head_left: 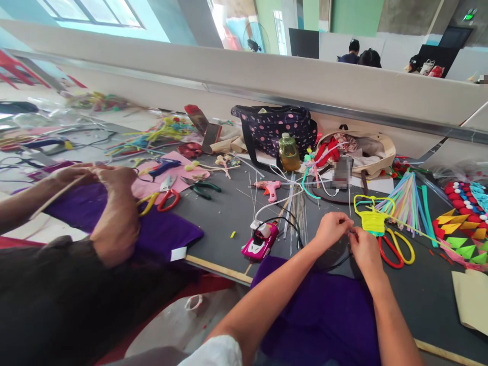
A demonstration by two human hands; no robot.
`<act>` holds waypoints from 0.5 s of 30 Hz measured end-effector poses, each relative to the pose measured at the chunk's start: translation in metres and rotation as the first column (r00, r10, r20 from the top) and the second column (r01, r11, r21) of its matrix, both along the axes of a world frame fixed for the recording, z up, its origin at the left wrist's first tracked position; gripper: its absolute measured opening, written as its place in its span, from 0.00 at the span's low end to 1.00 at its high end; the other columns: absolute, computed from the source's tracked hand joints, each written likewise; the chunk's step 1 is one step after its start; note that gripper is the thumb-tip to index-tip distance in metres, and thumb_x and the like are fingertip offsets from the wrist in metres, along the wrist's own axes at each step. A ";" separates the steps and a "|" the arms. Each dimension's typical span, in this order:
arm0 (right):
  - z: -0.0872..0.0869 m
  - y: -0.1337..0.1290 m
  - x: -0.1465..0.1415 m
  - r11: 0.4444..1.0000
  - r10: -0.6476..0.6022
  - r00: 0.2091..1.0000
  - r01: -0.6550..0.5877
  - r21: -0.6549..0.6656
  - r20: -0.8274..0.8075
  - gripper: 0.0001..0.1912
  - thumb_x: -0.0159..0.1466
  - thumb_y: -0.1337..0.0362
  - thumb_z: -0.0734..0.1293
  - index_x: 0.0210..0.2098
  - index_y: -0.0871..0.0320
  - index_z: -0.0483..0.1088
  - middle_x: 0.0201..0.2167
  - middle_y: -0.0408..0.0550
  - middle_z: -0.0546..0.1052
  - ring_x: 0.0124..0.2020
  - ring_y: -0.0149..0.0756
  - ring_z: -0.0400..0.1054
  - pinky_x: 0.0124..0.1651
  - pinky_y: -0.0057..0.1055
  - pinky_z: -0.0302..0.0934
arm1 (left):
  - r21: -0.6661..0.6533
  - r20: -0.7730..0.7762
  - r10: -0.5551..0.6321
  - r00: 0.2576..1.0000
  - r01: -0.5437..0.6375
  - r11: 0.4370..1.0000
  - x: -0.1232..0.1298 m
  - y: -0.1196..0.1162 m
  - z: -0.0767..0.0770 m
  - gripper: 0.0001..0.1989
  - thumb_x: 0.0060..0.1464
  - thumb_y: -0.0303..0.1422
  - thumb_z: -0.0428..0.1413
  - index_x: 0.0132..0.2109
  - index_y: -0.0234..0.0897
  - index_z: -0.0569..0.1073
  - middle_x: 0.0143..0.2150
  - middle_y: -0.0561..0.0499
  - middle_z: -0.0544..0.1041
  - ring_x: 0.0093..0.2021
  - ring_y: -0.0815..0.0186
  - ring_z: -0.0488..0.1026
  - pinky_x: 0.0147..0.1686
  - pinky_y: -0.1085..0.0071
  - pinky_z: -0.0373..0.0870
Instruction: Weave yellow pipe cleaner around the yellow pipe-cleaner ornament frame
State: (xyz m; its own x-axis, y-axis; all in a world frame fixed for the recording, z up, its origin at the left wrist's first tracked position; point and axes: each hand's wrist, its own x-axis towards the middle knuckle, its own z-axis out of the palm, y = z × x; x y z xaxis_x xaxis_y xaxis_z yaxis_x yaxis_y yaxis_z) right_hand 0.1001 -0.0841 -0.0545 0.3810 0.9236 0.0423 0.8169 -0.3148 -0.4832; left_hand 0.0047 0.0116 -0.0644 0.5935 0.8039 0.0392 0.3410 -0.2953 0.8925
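My left hand (332, 231) and my right hand (365, 249) meet fingertip to fingertip above the dark table. Both are closed in a pinch. What sits between the fingertips is too small to make out; a thin pale line rises just above them. Right beside my right hand lies a small yellow and turquoise pipe-cleaner piece (372, 221) with a looped top. Scissors with red and yellow handles (396, 249) rest under its lower edge. Purple cloth (316, 315) spreads below my forearms.
Left of me, a co-worker's hands (102, 175) work over another purple cloth (163, 229). Between us are a magenta toy-car-shaped power strip (261, 241), a pink glue gun (270, 190) and loose wires (295, 218). Pastel pipe cleaners (404, 201) and a bottle (288, 152) stand further back.
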 end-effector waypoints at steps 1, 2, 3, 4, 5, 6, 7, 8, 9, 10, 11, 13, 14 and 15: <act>0.000 -0.001 0.000 1.000 -0.015 1.000 0.015 0.001 -0.023 0.12 0.64 0.68 0.58 0.37 0.61 0.74 0.27 0.52 0.78 0.28 0.38 0.72 0.30 0.28 0.55 | 0.023 0.006 -0.003 1.000 0.003 1.000 -0.002 0.000 0.004 0.12 0.52 0.37 0.54 0.28 0.35 0.76 0.22 0.53 0.75 0.25 0.70 0.70 0.27 0.76 0.63; -0.001 -0.003 0.002 0.999 -0.033 0.998 0.034 0.006 -0.057 0.12 0.64 0.67 0.58 0.38 0.61 0.74 0.25 0.52 0.77 0.26 0.38 0.72 0.29 0.27 0.55 | 0.019 0.028 -0.011 1.000 0.011 1.000 -0.003 0.001 0.007 0.12 0.52 0.37 0.53 0.28 0.35 0.75 0.22 0.54 0.75 0.25 0.70 0.70 0.27 0.76 0.63; -0.001 -0.005 0.004 0.998 -0.053 0.993 0.055 0.015 -0.101 0.13 0.64 0.67 0.58 0.38 0.61 0.73 0.24 0.51 0.77 0.24 0.37 0.71 0.28 0.27 0.56 | -0.022 0.064 -0.025 0.998 0.027 0.999 -0.005 0.003 0.009 0.11 0.52 0.37 0.53 0.28 0.35 0.74 0.23 0.54 0.75 0.24 0.71 0.70 0.26 0.77 0.63; -0.002 -0.008 0.007 0.997 -0.074 0.986 0.079 0.027 -0.152 0.13 0.63 0.66 0.58 0.39 0.61 0.73 0.24 0.51 0.77 0.22 0.36 0.71 0.27 0.27 0.57 | -0.086 0.109 -0.038 0.993 0.048 0.995 -0.006 0.004 0.011 0.11 0.52 0.37 0.53 0.29 0.34 0.73 0.23 0.53 0.75 0.24 0.71 0.71 0.25 0.77 0.63; -0.003 -0.011 0.011 0.993 -0.097 0.972 0.108 0.039 -0.212 0.13 0.63 0.65 0.58 0.39 0.61 0.73 0.24 0.50 0.76 0.21 0.35 0.70 0.26 0.27 0.58 | -0.168 0.155 -0.047 0.987 0.073 0.983 -0.008 0.006 0.011 0.11 0.52 0.37 0.53 0.30 0.34 0.72 0.24 0.53 0.75 0.23 0.71 0.71 0.23 0.78 0.63; -0.005 -0.014 0.015 0.989 -0.121 0.953 0.140 0.049 -0.277 0.13 0.63 0.63 0.58 0.39 0.60 0.73 0.23 0.50 0.76 0.19 0.34 0.70 0.25 0.27 0.59 | -0.249 0.192 -0.051 0.980 0.099 0.963 -0.009 0.007 0.010 0.10 0.52 0.37 0.53 0.31 0.34 0.72 0.25 0.53 0.75 0.23 0.72 0.71 0.21 0.78 0.62; -0.006 -0.018 0.020 0.983 -0.143 0.928 0.172 0.056 -0.343 0.13 0.62 0.62 0.59 0.38 0.60 0.72 0.23 0.49 0.76 0.18 0.34 0.69 0.23 0.27 0.59 | -0.316 0.207 -0.052 0.977 0.117 0.941 -0.010 0.007 0.008 0.10 0.51 0.37 0.54 0.31 0.33 0.71 0.25 0.52 0.74 0.22 0.72 0.71 0.19 0.79 0.62; -0.008 -0.022 0.024 0.976 -0.167 0.899 0.208 0.059 -0.406 0.13 0.62 0.60 0.59 0.38 0.59 0.72 0.22 0.48 0.75 0.18 0.35 0.69 0.21 0.27 0.60 | -0.362 0.195 -0.054 0.979 0.123 0.924 -0.010 0.006 0.004 0.09 0.50 0.36 0.54 0.31 0.33 0.71 0.24 0.53 0.74 0.22 0.72 0.71 0.19 0.79 0.63; -0.010 -0.027 0.028 0.969 -0.184 0.870 0.238 0.064 -0.458 0.14 0.61 0.57 0.60 0.37 0.59 0.72 0.22 0.47 0.75 0.18 0.35 0.69 0.20 0.27 0.60 | -0.396 0.159 -0.059 0.986 0.118 0.911 -0.010 0.005 -0.001 0.08 0.50 0.34 0.55 0.30 0.33 0.70 0.24 0.53 0.74 0.21 0.72 0.71 0.19 0.79 0.63; -0.012 -0.030 0.031 0.961 -0.196 0.843 0.266 0.071 -0.501 0.15 0.60 0.55 0.60 0.37 0.59 0.72 0.22 0.47 0.74 0.18 0.36 0.69 0.19 0.27 0.61 | -0.425 0.094 -0.079 0.992 0.112 0.898 -0.010 0.002 -0.007 0.07 0.50 0.33 0.55 0.30 0.33 0.70 0.23 0.52 0.74 0.21 0.72 0.71 0.19 0.79 0.64; -0.013 -0.034 0.033 0.954 -0.206 0.821 0.291 0.079 -0.532 0.16 0.59 0.54 0.61 0.37 0.59 0.72 0.22 0.47 0.74 0.18 0.36 0.69 0.18 0.27 0.62 | -0.437 0.021 -0.100 0.995 0.099 0.894 -0.009 0.000 -0.013 0.07 0.51 0.32 0.54 0.29 0.33 0.70 0.23 0.53 0.74 0.21 0.72 0.72 0.19 0.79 0.65; -0.014 -0.041 0.034 0.941 -0.215 0.791 0.324 0.094 -0.572 0.19 0.57 0.51 0.62 0.37 0.60 0.72 0.22 0.47 0.74 0.18 0.36 0.69 0.18 0.28 0.64 | -0.441 -0.031 -0.114 0.993 0.088 0.893 -0.006 -0.005 -0.024 0.07 0.52 0.31 0.52 0.28 0.33 0.70 0.22 0.52 0.74 0.21 0.71 0.73 0.19 0.77 0.67; -0.015 -0.043 0.033 0.937 -0.215 0.780 0.335 0.102 -0.588 0.20 0.57 0.50 0.63 0.38 0.60 0.72 0.22 0.47 0.74 0.18 0.36 0.69 0.18 0.29 0.64 | -0.438 -0.056 -0.121 0.991 0.085 0.895 -0.005 -0.007 -0.029 0.07 0.52 0.31 0.52 0.28 0.33 0.71 0.21 0.52 0.74 0.21 0.70 0.73 0.19 0.77 0.67; -0.015 -0.046 0.032 0.933 -0.211 0.770 0.342 0.111 -0.603 0.22 0.56 0.49 0.63 0.38 0.61 0.72 0.22 0.47 0.74 0.18 0.36 0.69 0.18 0.29 0.65 | -0.430 -0.076 -0.125 0.989 0.081 0.899 -0.003 -0.008 -0.032 0.07 0.51 0.31 0.53 0.28 0.33 0.71 0.21 0.52 0.74 0.21 0.70 0.73 0.19 0.76 0.68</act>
